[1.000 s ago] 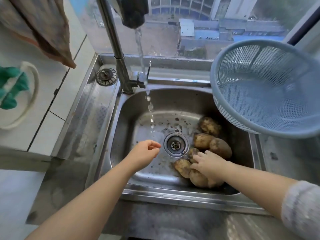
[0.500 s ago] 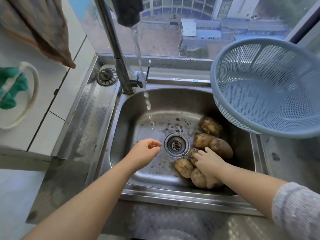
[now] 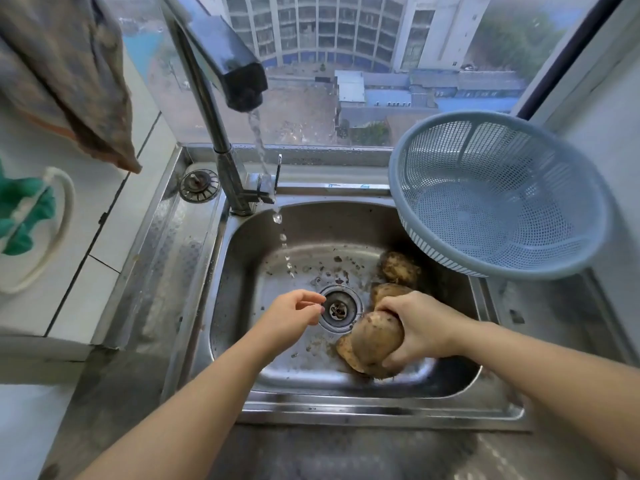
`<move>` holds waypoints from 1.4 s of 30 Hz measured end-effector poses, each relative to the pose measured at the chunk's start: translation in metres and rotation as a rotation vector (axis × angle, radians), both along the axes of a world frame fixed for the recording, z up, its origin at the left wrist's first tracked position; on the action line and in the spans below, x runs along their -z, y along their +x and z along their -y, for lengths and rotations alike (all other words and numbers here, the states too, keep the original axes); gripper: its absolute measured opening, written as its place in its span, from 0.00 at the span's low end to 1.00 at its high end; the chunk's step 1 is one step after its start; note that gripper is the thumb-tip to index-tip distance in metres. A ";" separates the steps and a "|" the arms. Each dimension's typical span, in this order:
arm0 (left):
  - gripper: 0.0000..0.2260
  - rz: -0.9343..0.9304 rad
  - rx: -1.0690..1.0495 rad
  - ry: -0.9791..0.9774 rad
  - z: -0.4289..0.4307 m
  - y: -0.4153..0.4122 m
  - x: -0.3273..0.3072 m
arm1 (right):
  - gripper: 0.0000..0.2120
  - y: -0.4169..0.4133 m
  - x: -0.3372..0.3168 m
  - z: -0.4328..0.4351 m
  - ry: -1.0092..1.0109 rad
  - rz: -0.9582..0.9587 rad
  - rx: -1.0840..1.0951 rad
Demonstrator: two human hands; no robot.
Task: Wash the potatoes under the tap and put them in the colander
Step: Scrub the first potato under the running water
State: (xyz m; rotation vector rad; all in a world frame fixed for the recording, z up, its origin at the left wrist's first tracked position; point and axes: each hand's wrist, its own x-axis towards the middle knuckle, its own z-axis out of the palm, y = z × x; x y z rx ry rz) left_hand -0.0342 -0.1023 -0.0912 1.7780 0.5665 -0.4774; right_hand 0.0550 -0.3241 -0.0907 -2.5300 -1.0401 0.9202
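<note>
Right hand (image 3: 422, 330) grips a potato (image 3: 374, 341) — the stream (image 3: 257, 135) falls beyond it, leftward, nearer the loosely curled, empty left hand (image 3: 291, 317).

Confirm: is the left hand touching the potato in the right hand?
Apart. The head view shows the left hand beside the drain, which lies between it and the potato that the right hand grips.
</note>
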 end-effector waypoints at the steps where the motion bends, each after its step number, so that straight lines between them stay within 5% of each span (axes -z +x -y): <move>1: 0.06 0.027 -0.010 -0.009 -0.001 0.000 -0.006 | 0.33 0.001 -0.013 -0.008 0.074 -0.037 0.061; 5: 0.11 0.155 -0.129 -0.113 -0.013 -0.005 -0.027 | 0.22 0.009 -0.051 -0.050 0.363 -0.182 0.284; 7: 0.14 0.214 -0.169 -0.240 -0.021 -0.012 -0.038 | 0.25 0.012 -0.057 -0.074 0.462 -0.277 0.382; 13: 0.35 0.286 -0.293 -0.387 -0.048 -0.018 -0.047 | 0.19 0.006 -0.066 -0.128 0.608 -0.474 0.511; 18: 0.30 0.263 -0.378 -0.404 -0.057 -0.015 -0.046 | 0.25 -0.004 -0.062 -0.157 0.666 -0.456 0.593; 23: 0.28 0.209 -0.383 -0.407 -0.051 -0.013 -0.048 | 0.17 0.002 -0.066 -0.173 0.699 -0.293 0.643; 29: 0.29 0.235 -0.362 -0.290 -0.051 -0.013 -0.043 | 0.17 0.017 -0.059 -0.177 0.539 -0.779 1.004; 31: 0.25 0.174 -0.363 -0.307 -0.055 -0.011 -0.038 | 0.17 0.014 -0.052 -0.181 0.545 -0.618 1.027; 34: 0.26 0.098 -0.376 -0.379 -0.058 -0.007 -0.033 | 0.15 -0.014 -0.049 -0.180 0.592 -0.078 0.765; 36: 0.28 0.112 -0.343 -0.359 -0.059 -0.005 -0.034 | 0.15 -0.023 -0.050 -0.177 0.647 0.040 0.672; 39: 0.27 0.177 -0.308 -0.298 -0.059 -0.006 -0.036 | 0.15 -0.008 -0.053 -0.182 0.483 0.059 0.542; 42: 0.32 0.265 -0.285 -0.220 -0.059 -0.010 -0.034 | 0.17 0.016 -0.064 -0.188 0.334 -0.187 0.594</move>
